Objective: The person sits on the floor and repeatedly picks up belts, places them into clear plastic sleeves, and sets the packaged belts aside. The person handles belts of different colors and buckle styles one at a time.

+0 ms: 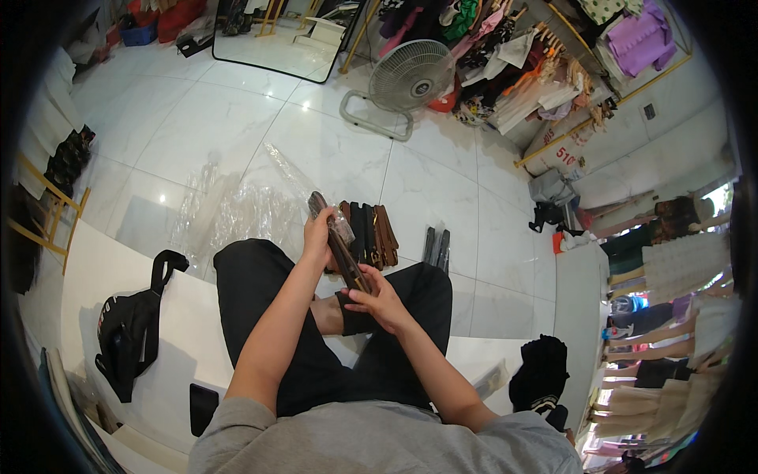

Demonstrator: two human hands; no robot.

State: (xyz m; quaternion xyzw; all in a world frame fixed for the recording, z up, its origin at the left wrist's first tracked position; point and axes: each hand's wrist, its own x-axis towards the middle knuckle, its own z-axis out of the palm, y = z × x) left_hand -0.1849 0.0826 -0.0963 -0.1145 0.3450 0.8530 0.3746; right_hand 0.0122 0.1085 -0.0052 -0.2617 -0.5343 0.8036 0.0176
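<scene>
My left hand (318, 237) grips a folded dark brown belt (342, 252) near its far end, above the floor between my knees. My right hand (379, 299) has its fingers around the near end, by a gold-coloured buckle. Crumpled clear plastic (341, 226) shows beside the belt at my left hand. A long clear plastic sleeve (287, 166) stretches beyond it; whether the two pieces join, I cannot tell. Just past the held belt, several folded brown and black belts (373, 231) lie side by side on the tiles, partly hidden by my hands.
Empty plastic sleeves (249, 207) lie left of the belts, and black wrapped items (437, 246) to the right. The white bench (183, 320) under me bears a black bag (133, 326), a phone (203, 409) and black cloth (539, 373). A fan (413, 77) stands ahead.
</scene>
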